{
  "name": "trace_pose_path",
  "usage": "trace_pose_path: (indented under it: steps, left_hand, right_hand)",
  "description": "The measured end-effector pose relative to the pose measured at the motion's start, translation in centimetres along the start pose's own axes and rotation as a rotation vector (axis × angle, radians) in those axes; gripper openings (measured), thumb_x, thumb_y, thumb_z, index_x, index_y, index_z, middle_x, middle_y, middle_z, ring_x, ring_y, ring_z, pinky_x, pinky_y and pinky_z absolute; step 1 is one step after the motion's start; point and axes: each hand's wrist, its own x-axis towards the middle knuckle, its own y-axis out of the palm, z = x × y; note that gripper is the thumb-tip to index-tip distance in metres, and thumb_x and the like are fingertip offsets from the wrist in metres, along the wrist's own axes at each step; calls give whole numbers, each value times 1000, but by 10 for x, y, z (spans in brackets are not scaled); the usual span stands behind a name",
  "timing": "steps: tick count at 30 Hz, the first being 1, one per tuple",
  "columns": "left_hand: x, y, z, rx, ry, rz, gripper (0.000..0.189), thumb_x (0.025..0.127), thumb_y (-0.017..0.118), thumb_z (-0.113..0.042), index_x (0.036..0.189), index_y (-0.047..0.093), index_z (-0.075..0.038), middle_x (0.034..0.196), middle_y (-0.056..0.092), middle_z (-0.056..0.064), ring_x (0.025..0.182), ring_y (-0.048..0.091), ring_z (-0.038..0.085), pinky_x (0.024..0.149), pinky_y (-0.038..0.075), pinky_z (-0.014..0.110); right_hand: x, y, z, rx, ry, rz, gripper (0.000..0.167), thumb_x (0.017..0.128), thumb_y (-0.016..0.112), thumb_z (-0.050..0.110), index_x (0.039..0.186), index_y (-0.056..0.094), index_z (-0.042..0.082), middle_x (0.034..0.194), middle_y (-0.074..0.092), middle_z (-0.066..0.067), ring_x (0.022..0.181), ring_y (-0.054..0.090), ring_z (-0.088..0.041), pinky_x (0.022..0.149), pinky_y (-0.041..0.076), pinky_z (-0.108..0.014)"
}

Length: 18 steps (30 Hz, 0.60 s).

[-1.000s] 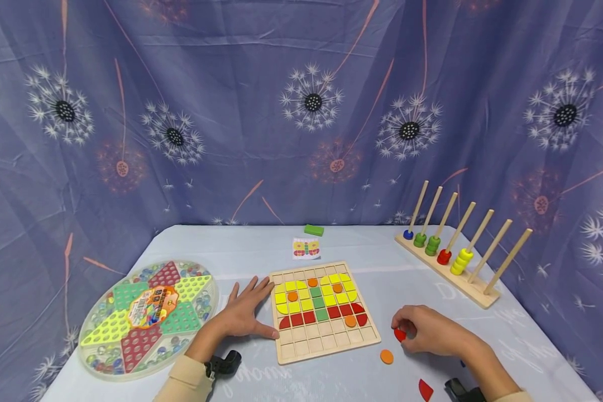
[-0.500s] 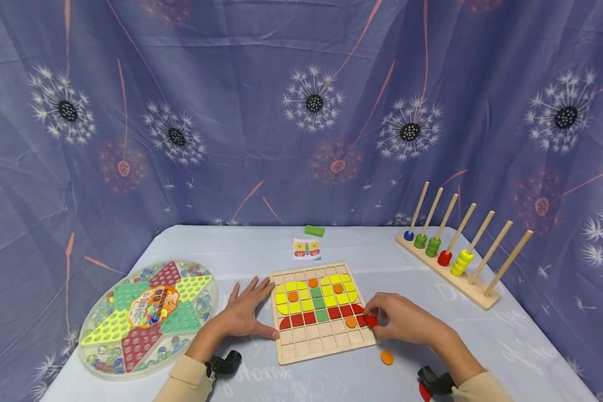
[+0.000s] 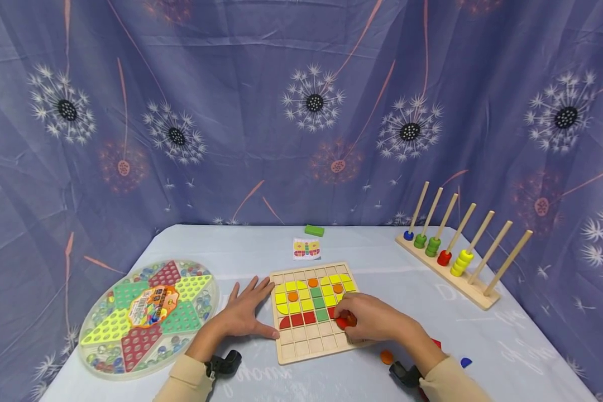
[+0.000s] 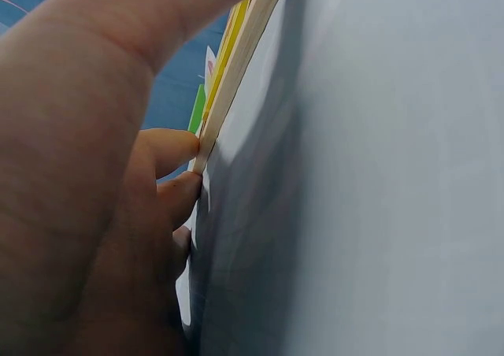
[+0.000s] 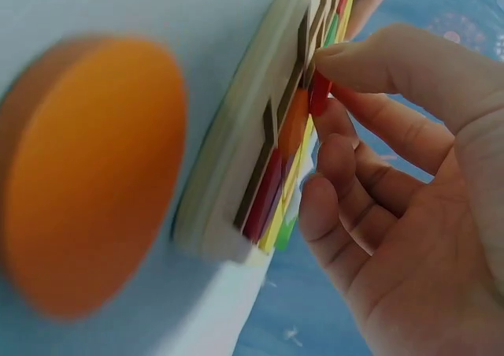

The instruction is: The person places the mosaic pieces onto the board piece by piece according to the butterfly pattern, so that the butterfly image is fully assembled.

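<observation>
A wooden grid board (image 3: 306, 349) lies on the table, bearing yellow, red, green and orange flat pieces in a butterfly-like pattern. My left hand (image 3: 243, 315) is spread beside it, fingertips (image 4: 185, 145) and thumb touching its left edge. Over the board's right half, my right hand (image 3: 374, 318) pinches a red quarter-round piece (image 3: 341, 323) between thumb and finger. In the right wrist view that red piece (image 5: 319, 94) is at the grid, beside an orange disc (image 5: 294, 124). My right hand hides some pieces on the board's right side.
A loose orange disc (image 3: 387, 357), a red piece (image 3: 436, 343) and a blue piece (image 3: 465, 362) lie at right. Behind the board are a butterfly card (image 3: 306, 249) and a green block (image 3: 314, 230). A marble board (image 3: 181, 346) stands left, a peg stand (image 3: 474, 293) right.
My right hand has carried the red piece leftward from the table onto the board's right half. The left hand stays in place.
</observation>
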Motion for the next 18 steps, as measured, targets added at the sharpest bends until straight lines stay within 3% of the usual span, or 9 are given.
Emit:
trace_pose_path:
  steps: [18]
  left_hand:
    - [-1,-2,-2,-2,7,0,124,54,71,-80,152,30,-17,158,21,3,145,6,29,109,-6,63]
  right_hand:
    - [7,3,6,-7,-11,1,19,80,78,26,98,71,26,89,54,14,79,50,-8,69,44,-23]
